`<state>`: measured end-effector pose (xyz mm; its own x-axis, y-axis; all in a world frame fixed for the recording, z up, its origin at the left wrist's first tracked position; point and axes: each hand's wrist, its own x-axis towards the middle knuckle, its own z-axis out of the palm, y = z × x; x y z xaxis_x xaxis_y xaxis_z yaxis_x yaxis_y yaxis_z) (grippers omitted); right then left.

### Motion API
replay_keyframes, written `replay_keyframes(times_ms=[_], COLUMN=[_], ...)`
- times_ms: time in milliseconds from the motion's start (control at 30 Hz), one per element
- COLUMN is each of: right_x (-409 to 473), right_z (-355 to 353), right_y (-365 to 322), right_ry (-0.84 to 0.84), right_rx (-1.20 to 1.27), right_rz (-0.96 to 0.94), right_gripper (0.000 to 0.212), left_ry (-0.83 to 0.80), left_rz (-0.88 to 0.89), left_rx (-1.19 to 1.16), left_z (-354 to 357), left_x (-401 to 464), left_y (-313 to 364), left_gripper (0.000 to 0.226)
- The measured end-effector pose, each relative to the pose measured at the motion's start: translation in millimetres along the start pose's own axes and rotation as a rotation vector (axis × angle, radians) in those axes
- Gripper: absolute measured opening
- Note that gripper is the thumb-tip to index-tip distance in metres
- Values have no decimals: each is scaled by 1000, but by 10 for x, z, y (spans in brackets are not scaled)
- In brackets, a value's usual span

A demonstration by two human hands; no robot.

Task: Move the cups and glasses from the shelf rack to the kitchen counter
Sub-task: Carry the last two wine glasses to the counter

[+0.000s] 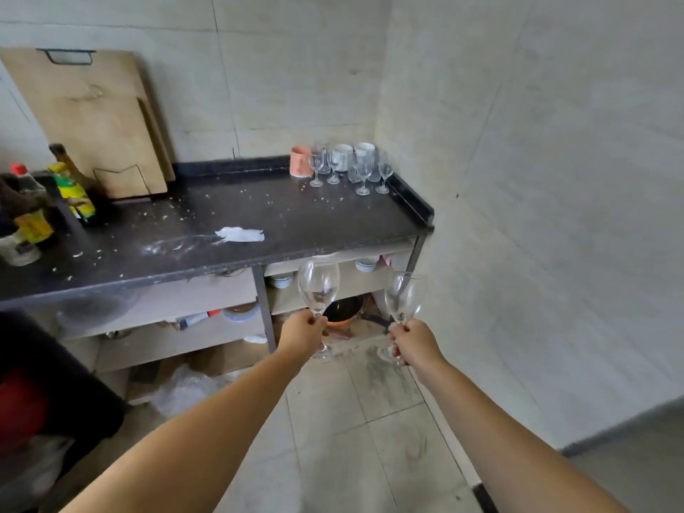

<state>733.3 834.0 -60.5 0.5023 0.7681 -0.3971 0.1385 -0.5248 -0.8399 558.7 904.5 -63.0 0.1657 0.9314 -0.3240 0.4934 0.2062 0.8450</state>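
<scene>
- A wine glass (318, 286) is gripped by the stem in the left hand (302, 333), fingers closed around it; the bowl is upright, in front of the desk's (259, 216) front edge.
- A second glass (402, 299) is gripped the same way in the right hand (416, 344); its bowl is tilted slightly right, below the desk's front right corner.
- Both glasses are held in the air, near each other but apart, over the tiled floor (370, 420).
- At the desk's back right corner a cluster is seen: an orange cup (300, 161), two white mugs (342, 157), and several stemmed glasses (362, 175) standing upright.
- A white crumpled scrap (240, 234) lies near the middle of the desk, toward the front edge; crumbs are scattered across the dark top.
- Cutting boards (100, 120) are leaned against the wall at the back left; bottles (70, 190) are grouped at the left edge.
- Bowls (281, 280) are noted on the shelf under the desk.
</scene>
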Motion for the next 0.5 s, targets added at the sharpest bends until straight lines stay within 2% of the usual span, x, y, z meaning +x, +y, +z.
replay_keyframes(times_ms=[333,500], right_x=[1694,2561], right_z=[266,292], right_y=[-878,-1313], right_ry=[-28,-65], right_rx=[-45,-88], right_rz=[-2,-12], right_gripper=[16,15], left_ry=[-16,67], left_rz=[-16,-48], left_rx=[-24,-48], left_z=[-51,-44], left_x=[1793,2668], left_y=[598,885], left_gripper=[14,20])
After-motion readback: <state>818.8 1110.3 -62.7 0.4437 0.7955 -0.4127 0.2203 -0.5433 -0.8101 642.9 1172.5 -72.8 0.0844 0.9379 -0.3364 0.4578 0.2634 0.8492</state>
